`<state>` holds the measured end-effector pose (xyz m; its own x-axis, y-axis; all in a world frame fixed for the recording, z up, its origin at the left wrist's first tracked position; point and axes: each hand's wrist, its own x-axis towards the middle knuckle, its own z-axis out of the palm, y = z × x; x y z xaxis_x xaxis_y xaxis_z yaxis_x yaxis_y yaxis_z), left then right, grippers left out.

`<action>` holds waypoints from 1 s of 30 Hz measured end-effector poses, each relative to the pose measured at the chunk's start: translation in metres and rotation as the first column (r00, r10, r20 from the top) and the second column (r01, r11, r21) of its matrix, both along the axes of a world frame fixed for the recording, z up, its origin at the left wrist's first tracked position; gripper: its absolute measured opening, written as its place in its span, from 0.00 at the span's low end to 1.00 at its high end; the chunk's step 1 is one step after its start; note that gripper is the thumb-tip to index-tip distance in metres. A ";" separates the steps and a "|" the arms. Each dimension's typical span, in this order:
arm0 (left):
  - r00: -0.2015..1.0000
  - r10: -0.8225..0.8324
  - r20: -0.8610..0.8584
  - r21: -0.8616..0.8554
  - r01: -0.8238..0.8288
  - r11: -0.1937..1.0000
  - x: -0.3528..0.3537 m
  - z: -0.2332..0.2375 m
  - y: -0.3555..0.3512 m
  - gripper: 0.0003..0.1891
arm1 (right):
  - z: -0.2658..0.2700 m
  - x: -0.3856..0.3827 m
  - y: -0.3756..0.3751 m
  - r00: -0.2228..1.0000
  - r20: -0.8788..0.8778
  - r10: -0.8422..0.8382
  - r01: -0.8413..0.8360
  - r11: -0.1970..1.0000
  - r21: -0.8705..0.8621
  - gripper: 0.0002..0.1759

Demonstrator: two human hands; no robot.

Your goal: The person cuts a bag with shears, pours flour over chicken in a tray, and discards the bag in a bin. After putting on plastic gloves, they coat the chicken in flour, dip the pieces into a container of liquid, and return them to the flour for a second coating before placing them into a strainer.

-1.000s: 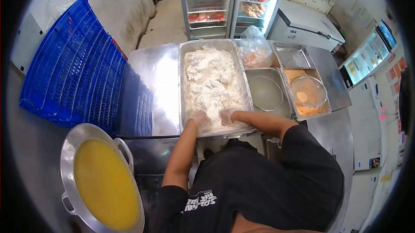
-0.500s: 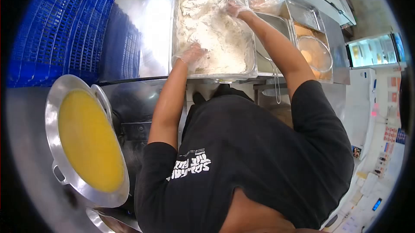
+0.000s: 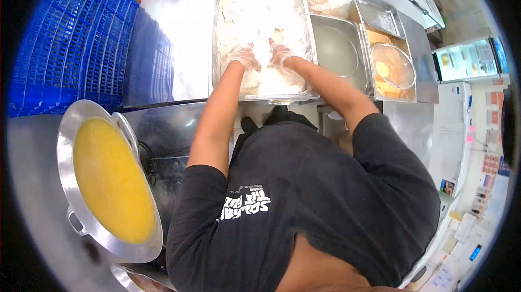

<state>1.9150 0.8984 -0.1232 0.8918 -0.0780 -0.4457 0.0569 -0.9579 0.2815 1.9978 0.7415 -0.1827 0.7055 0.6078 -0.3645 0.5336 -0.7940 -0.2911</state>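
Here's the flour, upper middle of the frame, its tray running lengthwise upward; left hand and right hand level in it, more flour beyond, finger spread and grip impossible to tell

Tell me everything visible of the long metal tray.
The long, rectangular, silvery metal tray has raised walls and a narrow rim. It sits on the shiny metal table, one short end toward the camera. White, floury powder lies inside, washed out by glare. The clear-gloved left hand and clear-gloved right hand reach into its near half.
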 end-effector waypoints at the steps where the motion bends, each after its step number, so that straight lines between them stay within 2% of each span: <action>1: 0.997 0.008 -0.076 -0.118 -0.017 0.993 -0.005 0.004 -0.001 0.37 | -0.005 0.006 -0.015 0.991 -0.041 0.127 -0.127 0.992 0.009 0.54; 2: 0.992 -0.017 -0.126 -0.176 -0.006 0.984 -0.011 0.003 -0.001 0.33 | -0.011 0.009 -0.023 0.964 -0.079 0.253 -0.252 0.967 0.025 0.55; 4: 0.976 -0.068 -0.208 -0.291 0.005 0.957 -0.016 0.001 0.007 0.24 | 0.037 -0.008 -0.024 0.917 -0.087 0.389 -0.398 0.905 -0.154 0.49; 5: 0.981 -0.121 -0.153 -0.336 0.064 0.940 -0.014 -0.006 0.014 0.21 | 0.055 -0.020 -0.026 0.886 -0.106 0.451 -0.463 0.853 -0.241 0.46; 6: 0.980 -0.172 -0.097 -0.378 0.124 0.917 -0.012 -0.017 0.020 0.19 | 0.050 -0.026 -0.027 0.897 -0.071 0.435 -0.438 0.858 -0.269 0.41; 7: 0.982 -0.167 -0.087 -0.368 0.124 0.922 -0.015 -0.019 0.017 0.17 | 0.038 -0.034 -0.026 0.907 -0.039 0.418 -0.411 0.863 -0.293 0.35; 9: 0.990 -0.095 -0.105 -0.292 0.061 0.954 -0.022 -0.005 0.002 0.15 | 0.012 -0.054 -0.019 0.856 0.067 0.512 -0.442 0.794 -0.417 0.28; 10: 0.992 -0.024 -0.123 -0.221 -0.004 0.975 -0.025 0.004 -0.002 0.14 | 0.000 -0.064 -0.012 0.774 0.128 0.620 -0.481 0.708 -0.518 0.27; 11: 0.945 -0.320 -0.061 -0.029 0.319 0.947 -0.021 -0.005 0.003 0.14 | -0.007 -0.061 -0.009 0.783 0.122 0.610 -0.477 0.714 -0.511 0.26; 12: 0.805 -0.590 -0.063 0.171 0.591 0.788 -0.014 -0.024 0.010 0.14 | -0.010 -0.060 -0.006 0.791 0.115 0.601 -0.474 0.721 -0.505 0.26; 13: 0.589 -0.798 -0.125 0.351 0.779 0.520 -0.015 -0.027 0.015 0.15 | -0.009 -0.041 -0.009 0.883 0.027 0.469 -0.422 0.817 -0.394 0.27; 14: 0.826 -0.563 0.038 0.119 0.555 0.823 -0.019 -0.030 0.023 0.16 | -0.008 -0.023 -0.011 0.940 -0.083 0.332 -0.341 0.895 -0.287 0.29; 15: 0.968 -0.225 0.109 -0.162 0.241 0.957 -0.027 -0.020 0.030 0.17 | -0.006 -0.004 -0.013 0.961 -0.199 0.191 -0.228 0.955 -0.189 0.32; 17: 0.979 0.153 0.134 -0.353 -0.097 0.931 -0.039 0.014 0.026 0.20 | 0.021 0.020 -0.021 0.955 -0.278 0.102 -0.132 0.987 -0.092 0.31; 19: 0.953 0.147 0.263 -0.174 -0.104 0.979 -0.041 0.053 0.010 0.25 | 0.057 0.039 -0.023 0.957 -0.257 0.134 -0.148 0.988 -0.036 0.30; 22: 0.881 0.145 0.451 -0.289 -0.009 0.957 -0.023 0.006 0.024 0.29 | 0.096 0.061 -0.011 0.965 -0.199 0.173 -0.178 0.984 -0.007 0.28; 24: 0.888 0.325 0.326 -0.680 -0.018 0.733 -0.019 -0.008 0.028 0.29 | 0.113 0.070 0.001 0.971 -0.146 0.190 -0.192 0.981 -0.001 0.27; 26: 0.828 0.325 0.457 -0.568 -0.009 0.823 -0.016 -0.034 0.035 0.26 | 0.125 0.077 0.014 0.977 -0.093 0.193 -0.194 0.981 -0.002 0.26; 27: 0.751 0.178 0.636 -0.230 -0.037 0.973 -0.009 -0.058 0.042 0.24 | 0.130 0.080 0.018 0.980 -0.068 0.187 -0.188 0.982 -0.006 0.26; 28: 0.671 -0.028 0.741 0.134 -0.108 0.985 -0.001 -0.080 0.050 0.23 | 0.134 0.083 0.021 0.982 -0.043 0.182 -0.183 0.983 -0.011 0.25; 29: 0.720 0.201 0.664 -0.165 -0.121 0.979 0.011 -0.105 0.060 0.23 | 0.137 0.085 0.023 0.983 -0.021 0.184 -0.184 0.983 -0.019 0.25; 30: 0.759 0.397 0.516 -0.447 -0.156 0.881 0.023 -0.129 0.071 0.22 | 0.137 0.084 0.022 0.982 -0.008 0.188 -0.188 0.982 -0.024 0.24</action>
<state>1.9378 0.9690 -0.2524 0.9707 0.1699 0.1697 0.0151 -0.7483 0.6632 2.0820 0.7636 -0.0460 0.5776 0.7201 -0.3844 0.6725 -0.6868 -0.2758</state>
